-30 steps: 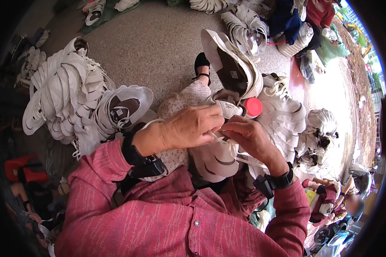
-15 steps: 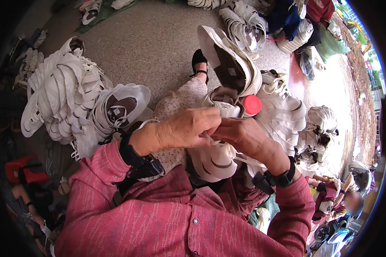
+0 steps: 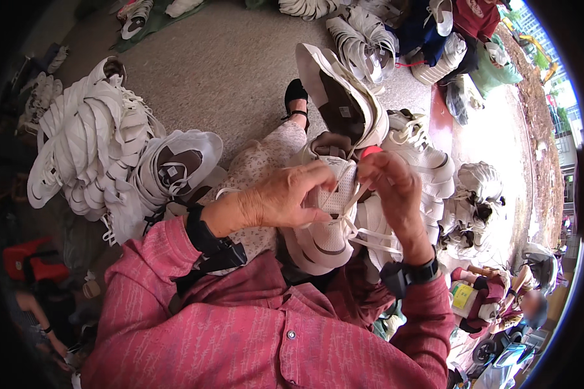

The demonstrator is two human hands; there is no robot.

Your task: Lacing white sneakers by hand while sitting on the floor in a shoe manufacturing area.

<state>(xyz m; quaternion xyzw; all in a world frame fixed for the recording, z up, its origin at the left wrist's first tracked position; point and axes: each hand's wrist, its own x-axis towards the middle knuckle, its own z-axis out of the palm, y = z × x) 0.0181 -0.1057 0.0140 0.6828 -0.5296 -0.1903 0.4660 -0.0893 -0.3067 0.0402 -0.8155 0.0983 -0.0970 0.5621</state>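
A white shoe upper (image 3: 315, 246) with a perforated tongue rests on my lap, toe toward me. My left hand (image 3: 285, 198) grips its left side, with forefinger and thumb spread along the lacing area. To the right of the tongue, my right hand (image 3: 396, 188) is closed in a pinch on a cream shoelace (image 3: 352, 209), which runs down to the upper. Loose lace ends hang over the right side. Just beyond, a larger shoe upper (image 3: 340, 107) with a brown lining stands open. A red cap (image 3: 371, 151) peeks out behind my right fingers.
Stacked white uppers (image 3: 87, 142) lie on the left, with another nested bunch (image 3: 178, 165) beside my knee. More uppers (image 3: 418, 152) sit at my right, and a further pile (image 3: 477, 204) beyond them. Another stack (image 3: 363, 45) lies at the back. People are seated at the lower right.
My hands have separated. The right hand moved right and up, drawing the lace out from the upper and partly covering the red cap. The left hand's fingers have spread apart on the upper.
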